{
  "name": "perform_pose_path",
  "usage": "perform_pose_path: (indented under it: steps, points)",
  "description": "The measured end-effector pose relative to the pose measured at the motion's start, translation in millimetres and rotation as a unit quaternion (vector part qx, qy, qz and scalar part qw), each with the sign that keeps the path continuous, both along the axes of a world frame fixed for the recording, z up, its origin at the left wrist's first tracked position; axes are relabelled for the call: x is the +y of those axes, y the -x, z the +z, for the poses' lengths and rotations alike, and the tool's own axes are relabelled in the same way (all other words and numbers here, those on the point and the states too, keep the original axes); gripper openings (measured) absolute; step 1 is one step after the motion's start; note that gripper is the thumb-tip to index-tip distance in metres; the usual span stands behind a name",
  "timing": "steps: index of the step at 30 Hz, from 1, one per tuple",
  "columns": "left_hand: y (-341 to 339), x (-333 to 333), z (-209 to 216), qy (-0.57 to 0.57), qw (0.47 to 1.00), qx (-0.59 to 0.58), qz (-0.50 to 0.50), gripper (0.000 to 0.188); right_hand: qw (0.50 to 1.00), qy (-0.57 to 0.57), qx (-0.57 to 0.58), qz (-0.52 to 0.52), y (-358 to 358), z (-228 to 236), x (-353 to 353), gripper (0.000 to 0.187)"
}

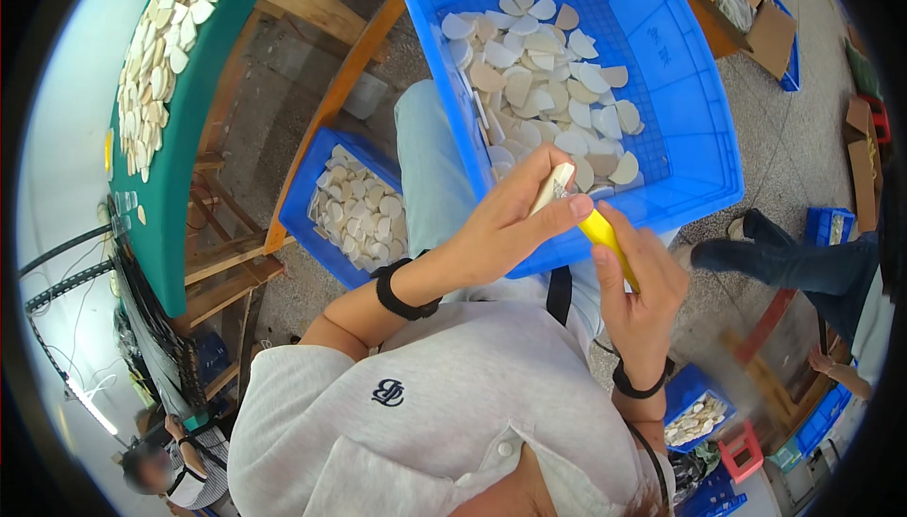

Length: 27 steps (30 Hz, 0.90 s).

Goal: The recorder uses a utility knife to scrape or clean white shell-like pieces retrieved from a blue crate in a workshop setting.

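Observation:
Over the near edge of a large blue plastic crate (pixel 710 111), my left hand (pixel 505 224) is closed on a small cream-coloured flat piece (pixel 554 186), held between thumb and fingers. My right hand (pixel 647 276) grips a yellow-handled tool (pixel 609 245) that looks like a utility knife. Its front end meets the piece near my left thumb, where something silvery shows; the exact contact is hidden. Inside the crate lie many loose pale half-round pieces (pixel 543 68), white to beige. The crate rests against my legs.
A smaller blue bin (pixel 300 224) full of similar pieces stands on the floor to my left. Beyond it is a green-topped table (pixel 210 54) with a heap of pieces (pixel 156 73). Cardboard boxes (pixel 770 35) and another person's leg (pixel 784 262) are at the right.

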State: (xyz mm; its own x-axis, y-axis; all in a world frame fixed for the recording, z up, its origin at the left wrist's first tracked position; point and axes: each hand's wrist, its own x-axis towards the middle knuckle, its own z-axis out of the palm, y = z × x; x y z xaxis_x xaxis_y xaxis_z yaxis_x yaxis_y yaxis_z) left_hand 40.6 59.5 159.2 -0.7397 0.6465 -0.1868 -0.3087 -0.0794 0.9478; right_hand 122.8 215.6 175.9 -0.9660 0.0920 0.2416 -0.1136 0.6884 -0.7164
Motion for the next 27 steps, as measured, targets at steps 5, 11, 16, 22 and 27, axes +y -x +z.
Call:
perform_pose_path:
  steps: [5,11,16,22,27]
  points:
    - [-1.6,-0.3,-4.6,0.022,0.998,0.052,0.024,0.027,0.999,-0.042,0.015,0.009,2.5,0.4,2.1,0.031]
    - [-3.2,-1.1,-9.2,0.045,0.994,0.088,0.043,0.029,0.997,-0.070,0.018,0.013,3.5,-0.5,2.4,0.030]
    - [-2.7,-1.6,-15.7,0.101,0.978,0.172,0.067,0.030,0.996,-0.085,0.020,0.003,4.6,-2.3,0.6,0.030]
    - [-2.9,3.6,-8.9,-0.013,0.997,-0.026,0.067,0.033,0.992,-0.086,0.031,-0.085,11.6,-10.5,0.5,0.024]
    - [9.6,-3.3,-4.2,-0.184,0.945,-0.270,-0.029,0.043,0.991,-0.009,0.064,-0.116,11.4,-10.8,6.2,0.022]
